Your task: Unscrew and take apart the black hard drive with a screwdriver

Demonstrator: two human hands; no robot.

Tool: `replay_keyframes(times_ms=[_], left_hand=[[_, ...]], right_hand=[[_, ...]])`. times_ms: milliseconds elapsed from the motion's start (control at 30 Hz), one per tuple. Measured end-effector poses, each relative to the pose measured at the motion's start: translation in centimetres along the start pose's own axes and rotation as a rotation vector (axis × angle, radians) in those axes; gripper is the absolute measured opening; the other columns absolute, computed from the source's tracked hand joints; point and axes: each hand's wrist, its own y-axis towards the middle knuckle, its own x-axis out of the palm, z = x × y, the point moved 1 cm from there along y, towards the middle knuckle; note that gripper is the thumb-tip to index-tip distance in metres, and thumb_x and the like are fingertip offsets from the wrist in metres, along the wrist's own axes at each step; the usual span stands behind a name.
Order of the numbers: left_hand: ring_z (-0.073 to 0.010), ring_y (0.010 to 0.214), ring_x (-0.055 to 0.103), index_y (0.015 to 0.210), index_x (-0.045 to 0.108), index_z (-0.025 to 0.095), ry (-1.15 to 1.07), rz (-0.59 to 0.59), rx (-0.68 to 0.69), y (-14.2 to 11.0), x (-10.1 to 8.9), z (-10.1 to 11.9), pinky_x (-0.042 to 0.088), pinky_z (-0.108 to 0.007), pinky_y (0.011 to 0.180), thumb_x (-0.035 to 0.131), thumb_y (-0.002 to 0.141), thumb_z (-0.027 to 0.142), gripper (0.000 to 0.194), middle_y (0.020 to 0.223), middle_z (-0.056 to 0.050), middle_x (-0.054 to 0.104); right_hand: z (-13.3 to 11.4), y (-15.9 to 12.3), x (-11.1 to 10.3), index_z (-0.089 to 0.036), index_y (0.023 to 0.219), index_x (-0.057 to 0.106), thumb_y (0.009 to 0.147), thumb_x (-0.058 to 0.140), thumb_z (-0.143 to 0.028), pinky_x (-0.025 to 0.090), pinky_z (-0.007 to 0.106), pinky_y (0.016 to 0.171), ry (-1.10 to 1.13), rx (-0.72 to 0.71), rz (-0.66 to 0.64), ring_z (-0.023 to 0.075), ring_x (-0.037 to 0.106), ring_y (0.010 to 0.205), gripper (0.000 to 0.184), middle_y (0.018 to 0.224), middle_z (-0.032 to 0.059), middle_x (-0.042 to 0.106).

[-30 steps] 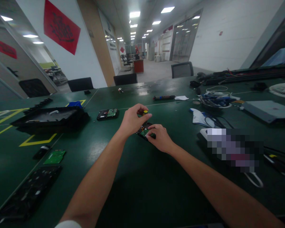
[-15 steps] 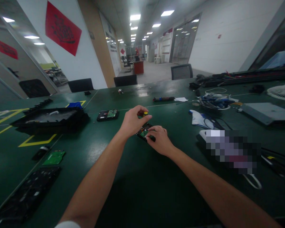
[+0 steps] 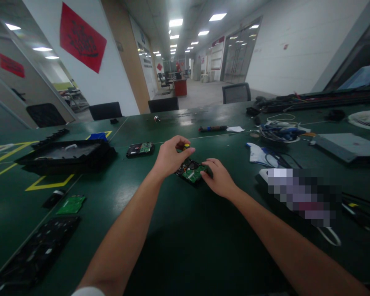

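Note:
A hard drive with a green circuit board lies face up on the green table, just ahead of me. My left hand is closed around a small screwdriver with a yellow cap, held upright over the drive's far edge. At the drive's right edge rests my right hand, its fingers curled and pressing against the side of the case.
A second hard drive lies further back left, next to a black tray. A loose green board and a black panel sit near left. Cables in a bowl, a grey flat case and a blurred patch are on the right.
My right hand has slid off the top of the drive to its right edge, uncovering the green board. The left hand stays over the drive with the screwdriver.

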Motion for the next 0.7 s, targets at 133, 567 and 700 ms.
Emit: replay_keyframes(times_ms=[133, 567, 700], left_hand=[[-0.0196, 0.089, 0.07, 0.097, 0.072, 0.018, 0.001, 0.022, -0.016, 0.1, -0.7, -0.2, 0.054, -0.035, 0.083, 0.078, 0.084, 0.032, 0.02, 0.095, -0.005, 0.076], [-0.0197, 0.086, 0.069, 0.094, 0.071, 0.019, 0.098, 0.051, -0.06, 0.2, -1.6, -0.2, 0.054, -0.035, 0.082, 0.079, 0.084, 0.03, 0.017, 0.093, -0.004, 0.075], [-0.0199, 0.086, 0.069, 0.097, 0.071, 0.02, 0.172, 0.077, -0.05, 0.2, -2.1, 0.0, 0.054, -0.034, 0.082, 0.078, 0.085, 0.027, 0.016, 0.092, -0.003, 0.075]], right_hand=[[0.6, -0.1, -0.4, -0.023, 0.151, 0.049, 0.081, 0.084, -0.047, 0.037, 0.057, 0.117, 0.012, 0.021, -0.203, 0.0345, 0.048, 0.142, 0.082, 0.152, 0.0171, 0.049], [-1.3, 0.0, -0.6, -0.027, 0.151, 0.049, 0.082, 0.084, -0.04, 0.04, 0.052, 0.109, -0.141, 0.041, -0.224, 0.0336, 0.056, 0.128, 0.079, 0.138, 0.014, 0.055], [-2.7, -0.8, -0.9, -0.026, 0.149, 0.055, 0.09, 0.077, -0.037, 0.044, 0.049, 0.104, -0.239, -0.057, -0.237, 0.0316, 0.06, 0.12, 0.063, 0.135, 0.0149, 0.057]])
